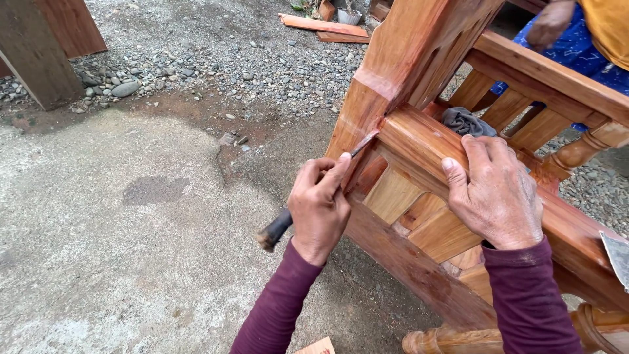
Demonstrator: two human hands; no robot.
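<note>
Two hands work on a reddish wooden frame [419, 262] lying tilted on a concrete floor [131, 249]. The left hand [319, 208] has its grip closed round a thin tool [278, 228], dark handle poking out behind the palm, blade tip [365, 143] set in the joint where a rail [419, 141] meets the thick post [393, 72]. The right hand [496, 193] lies flat on that rail, fingers spread, pressing rather than gripping. To work the seam well, I judge the blade should stay low along the joint while the flat hand steadies the frame. The wood looks smooth and glossy, with slanted slats and turned spindles; a grey rag [466, 122] sits on the rail, gravel [262, 59] beyond.
</note>
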